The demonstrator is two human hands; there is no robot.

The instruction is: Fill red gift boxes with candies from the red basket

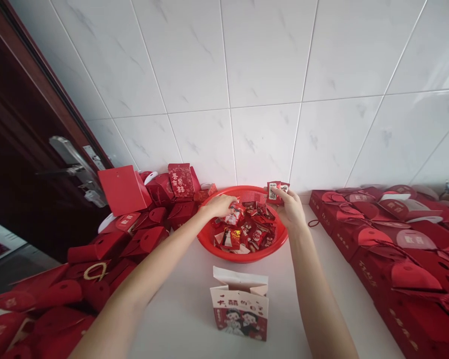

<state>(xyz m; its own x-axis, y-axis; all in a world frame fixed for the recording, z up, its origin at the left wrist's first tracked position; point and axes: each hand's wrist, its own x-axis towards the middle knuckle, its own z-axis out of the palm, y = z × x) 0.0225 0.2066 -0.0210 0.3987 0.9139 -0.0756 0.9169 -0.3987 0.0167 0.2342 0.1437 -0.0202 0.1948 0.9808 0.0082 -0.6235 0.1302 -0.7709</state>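
Note:
A red plastic basket [243,257] holds many wrapped sweets [260,234] in red, white and gold. My left hand [220,205] reaches over its left rim, fingers closed on a shiny red-and-white sweet packet [235,214] above the pile. At the right rim, my right hand [292,210] pinches small red sweet packets [277,192] with pale printed labels, raised at rim height. In front of the basket an open-topped paper gift box [240,311] stands upright, printed with a cartoon couple. I cannot see what lies inside the box.
Red gift boxes [142,242] crowd the left side, with a taller printed box [181,180] at the back. Rows of closed red boxes [381,259] line the right. A tiled wall [262,134] rises behind; a dark door with a metal handle [75,162] is at left.

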